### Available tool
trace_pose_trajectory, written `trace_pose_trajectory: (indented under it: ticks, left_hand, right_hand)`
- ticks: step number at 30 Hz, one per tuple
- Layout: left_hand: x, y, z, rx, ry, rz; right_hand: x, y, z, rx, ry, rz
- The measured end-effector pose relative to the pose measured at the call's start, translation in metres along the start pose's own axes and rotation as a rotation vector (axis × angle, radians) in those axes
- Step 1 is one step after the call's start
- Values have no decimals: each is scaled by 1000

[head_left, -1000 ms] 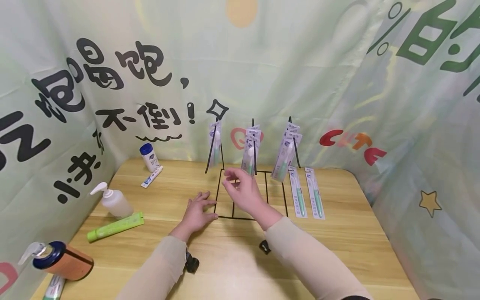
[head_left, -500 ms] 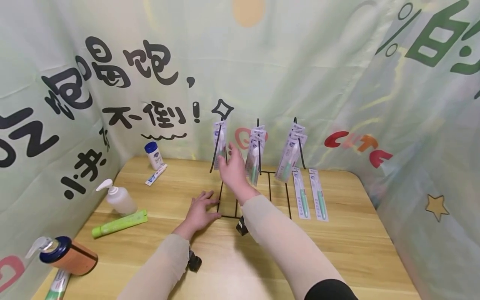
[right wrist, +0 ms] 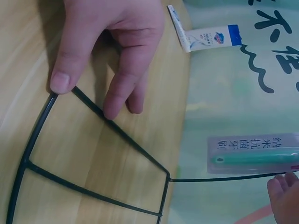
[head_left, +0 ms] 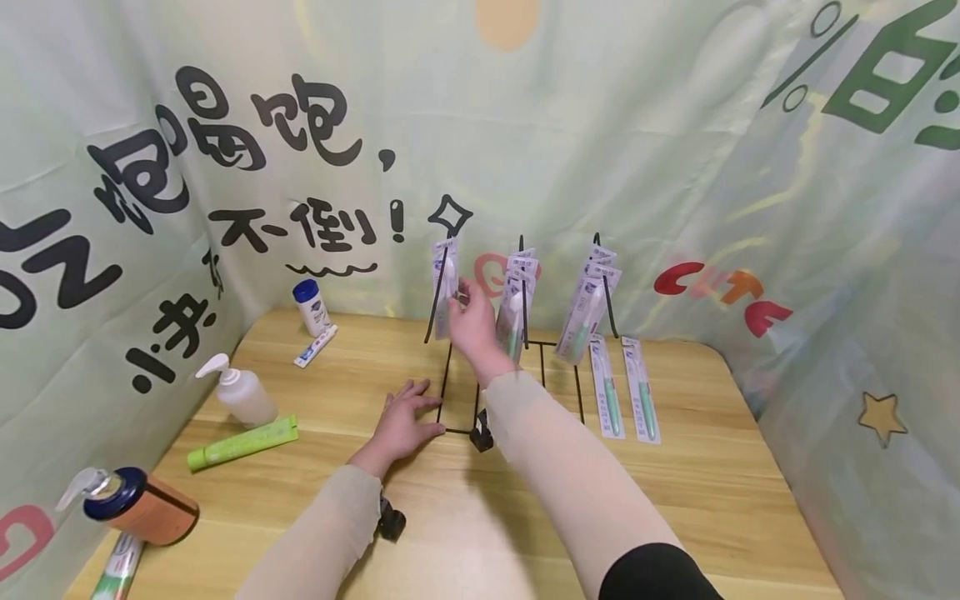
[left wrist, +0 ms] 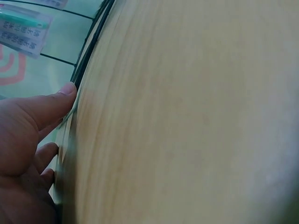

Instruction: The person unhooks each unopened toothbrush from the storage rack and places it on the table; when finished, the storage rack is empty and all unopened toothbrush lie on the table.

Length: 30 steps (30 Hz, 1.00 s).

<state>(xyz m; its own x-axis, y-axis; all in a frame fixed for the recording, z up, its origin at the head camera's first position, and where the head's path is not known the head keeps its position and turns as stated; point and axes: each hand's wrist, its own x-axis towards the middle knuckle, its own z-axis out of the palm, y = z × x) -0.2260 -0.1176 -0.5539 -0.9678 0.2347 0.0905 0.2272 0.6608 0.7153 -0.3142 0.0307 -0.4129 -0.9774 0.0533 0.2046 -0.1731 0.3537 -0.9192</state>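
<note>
Bright, diffuse light leaves pale glare on the tabletop (head_left: 442, 542) — soft shadows beneath the sleeves (head_left: 577, 467). The left wrist view is dimmer, slightly blurred

orange bottle (head_left: 155, 512) | green tube (head_left: 243, 443) | white pump bottle (head_left: 247, 398) | blue-capped bottle (head_left: 313, 312)

Blk wire rack (right wrist: 26, 164) here, lilac toothbrush pack (right wrist: 252, 142) showing mint-grn handle (right wrist: 250, 159), lime-grn tube (head_left: 243, 443), orange pump btl (head_left: 159, 508) w/ navy collar (head_left: 123, 497), tan wood-grain surface (head_left: 675, 500)!
</note>
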Motion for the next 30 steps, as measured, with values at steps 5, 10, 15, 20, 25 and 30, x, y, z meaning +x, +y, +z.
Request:
trace_pose_trajectory:
  ticks: [5, 10, 15, 20, 25, 30]
  left_hand:
    - [1, 3, -1, -7, -7, -1]
    - [1, 3, -1, -14, -10, -1]
    - [1, 2, -1, -13, -8, -3]
    - [1, 2, -1, -20, -11, -1]
    - [0, 2, 0, -19, -12, 0]
    - [-1, 3, -1, -22, -12, -6]
  right_hand:
    - [0, 1, -1, 7, 6, -25]
    - [-2, 2, -1, 20, 17, -54]
    - [-3, 0, -3, 41, 4, -67]
    - [-2, 0, -4, 30, 4, -74]
    - [-3, 2, -7, 10, 10, -91]
    - [-10, 2, -15, -12, 3, -95]
